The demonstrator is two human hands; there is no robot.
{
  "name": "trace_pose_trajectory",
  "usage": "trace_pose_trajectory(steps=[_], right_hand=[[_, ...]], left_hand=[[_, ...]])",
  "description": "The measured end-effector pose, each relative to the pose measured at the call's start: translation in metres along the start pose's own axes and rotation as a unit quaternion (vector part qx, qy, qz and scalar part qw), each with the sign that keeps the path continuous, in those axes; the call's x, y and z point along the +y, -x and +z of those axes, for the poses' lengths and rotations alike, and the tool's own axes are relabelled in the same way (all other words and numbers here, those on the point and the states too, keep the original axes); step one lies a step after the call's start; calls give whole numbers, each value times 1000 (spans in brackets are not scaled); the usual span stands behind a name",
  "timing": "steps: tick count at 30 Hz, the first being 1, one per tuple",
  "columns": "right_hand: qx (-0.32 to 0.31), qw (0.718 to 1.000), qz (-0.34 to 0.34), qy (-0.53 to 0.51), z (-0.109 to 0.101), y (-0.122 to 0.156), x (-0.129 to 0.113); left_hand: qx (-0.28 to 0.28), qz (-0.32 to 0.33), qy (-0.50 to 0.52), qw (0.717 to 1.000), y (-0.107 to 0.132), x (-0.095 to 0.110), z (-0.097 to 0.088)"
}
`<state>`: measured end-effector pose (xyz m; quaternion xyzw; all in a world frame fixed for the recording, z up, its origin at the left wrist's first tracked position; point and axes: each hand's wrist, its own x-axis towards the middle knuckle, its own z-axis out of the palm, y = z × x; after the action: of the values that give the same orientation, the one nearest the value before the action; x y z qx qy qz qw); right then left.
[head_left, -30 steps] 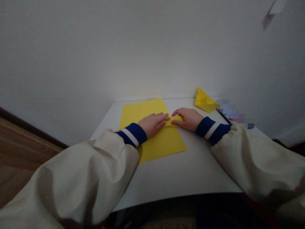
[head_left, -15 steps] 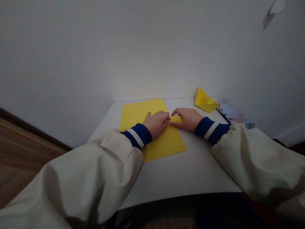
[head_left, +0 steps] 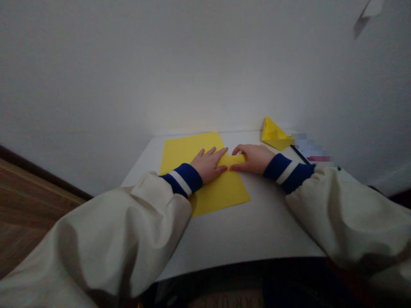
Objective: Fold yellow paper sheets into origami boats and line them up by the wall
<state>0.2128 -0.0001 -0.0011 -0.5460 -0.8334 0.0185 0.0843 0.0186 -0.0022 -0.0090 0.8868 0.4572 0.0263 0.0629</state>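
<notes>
A small folded yellow paper piece (head_left: pixel 235 159) lies on top of a flat yellow paper sheet (head_left: pixel 221 192) on the white table (head_left: pixel 257 231). My left hand (head_left: pixel 209 164) lies flat on the sheet with its fingers stretched out, the fingertips touching the left end of the folded piece. My right hand (head_left: pixel 253 157) rests at the piece's right end with fingers curled, thumb and forefinger pinching its edge. Both arms wear cream sleeves with blue and white cuffs.
A folded yellow paper shape (head_left: pixel 274 136) stands at the back right of the table by the wall. A dark pen (head_left: pixel 300 154) and a blurred item lie beside it. The white wall rises right behind the table. A wooden floor (head_left: pixel 28 205) shows at the left.
My left hand's fingers were curled at the folded piece half a second ago and are now stretched flat. My right hand stays almost still.
</notes>
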Motion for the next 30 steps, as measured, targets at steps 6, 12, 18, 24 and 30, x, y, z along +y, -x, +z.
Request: trace_pose_trajectory(steps=[6, 12, 18, 24, 30], right_hand=[[-12, 999, 42, 4, 2, 0, 10], [-10, 999, 36, -34, 9, -1, 24], [-15, 999, 24, -47, 13, 0, 36], [-36, 995, 38, -83, 12, 1, 39], [-28, 992, 80, -92, 13, 1, 46]], left_hand=[[-47, -7, -9, 999, 2, -8, 2], [-86, -37, -21, 995, 5, -12, 0], [-102, -43, -46, 993, 5, -19, 2], [-98, -55, -69, 991, 8, -22, 4], [-80, -99, -82, 989, 10, -17, 7]])
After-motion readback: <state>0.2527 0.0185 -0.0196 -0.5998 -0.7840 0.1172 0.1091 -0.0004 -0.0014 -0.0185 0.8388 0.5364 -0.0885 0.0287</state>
